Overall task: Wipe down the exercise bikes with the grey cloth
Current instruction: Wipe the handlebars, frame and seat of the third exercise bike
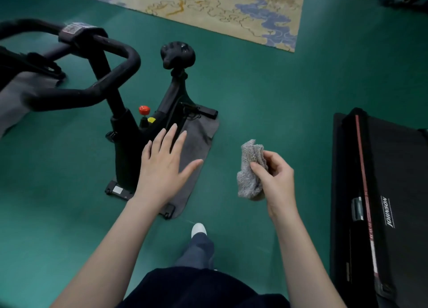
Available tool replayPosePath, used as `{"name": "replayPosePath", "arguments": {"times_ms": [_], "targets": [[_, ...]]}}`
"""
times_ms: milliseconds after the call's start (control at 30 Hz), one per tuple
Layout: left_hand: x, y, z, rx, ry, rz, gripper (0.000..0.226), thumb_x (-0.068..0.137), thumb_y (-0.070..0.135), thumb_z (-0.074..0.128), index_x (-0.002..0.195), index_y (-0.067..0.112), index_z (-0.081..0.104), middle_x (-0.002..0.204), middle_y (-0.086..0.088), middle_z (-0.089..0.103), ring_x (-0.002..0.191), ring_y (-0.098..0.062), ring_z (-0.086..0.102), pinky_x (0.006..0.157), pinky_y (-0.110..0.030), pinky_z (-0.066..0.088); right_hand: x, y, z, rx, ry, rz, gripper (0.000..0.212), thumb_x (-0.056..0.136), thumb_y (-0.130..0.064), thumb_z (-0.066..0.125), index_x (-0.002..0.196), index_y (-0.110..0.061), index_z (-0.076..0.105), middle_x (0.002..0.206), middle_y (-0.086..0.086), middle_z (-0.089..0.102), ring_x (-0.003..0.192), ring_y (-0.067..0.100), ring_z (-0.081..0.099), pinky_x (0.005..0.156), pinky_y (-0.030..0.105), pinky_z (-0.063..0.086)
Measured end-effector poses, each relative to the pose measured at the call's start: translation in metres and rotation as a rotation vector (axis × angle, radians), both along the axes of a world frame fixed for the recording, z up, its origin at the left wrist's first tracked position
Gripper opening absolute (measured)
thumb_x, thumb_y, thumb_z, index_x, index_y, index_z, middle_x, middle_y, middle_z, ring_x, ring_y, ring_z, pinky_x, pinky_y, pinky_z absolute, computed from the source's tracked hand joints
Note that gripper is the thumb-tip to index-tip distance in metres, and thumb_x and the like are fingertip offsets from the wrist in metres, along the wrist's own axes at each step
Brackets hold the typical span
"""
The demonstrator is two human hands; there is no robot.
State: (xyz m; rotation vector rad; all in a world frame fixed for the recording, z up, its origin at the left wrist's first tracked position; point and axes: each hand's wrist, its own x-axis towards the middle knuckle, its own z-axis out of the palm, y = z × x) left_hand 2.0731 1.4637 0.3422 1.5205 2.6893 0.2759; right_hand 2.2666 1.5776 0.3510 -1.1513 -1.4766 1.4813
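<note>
Two hands hover beside the exercise bike (125, 145): the left hand (159, 173) spread, holding nothing, nearest its frame; the right hand (278, 180), farther off, pinching the bunched grey cloth (250, 175). Wiping seems unstarted; next, bring the cloth onto the bike.

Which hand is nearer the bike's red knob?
Left. The left hand hovers open just below and right of the red knob in view; the right hand is farther right, gripping the grey cloth.
</note>
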Motion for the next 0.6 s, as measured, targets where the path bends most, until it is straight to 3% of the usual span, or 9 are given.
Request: {"name": "replayPosePath", "arguments": {"times_ms": [600], "targets": [[-0.076,0.006,0.002,-0.035,-0.013,0.306,0.079,0.084,0.069,0.024,0.147,0.021,0.024,0.157,-0.002,0.015,0.143,-0.023,0.012,0.115,-0.046,0.017,-0.138,0.066,-0.003,-0.039,-0.064,0.334,0.025,0.080,0.003,0.064,0.092,-0.020,0.067,0.092,0.001,0.071,0.085,0.014,0.065,0.088,0.043,0.054]]}}
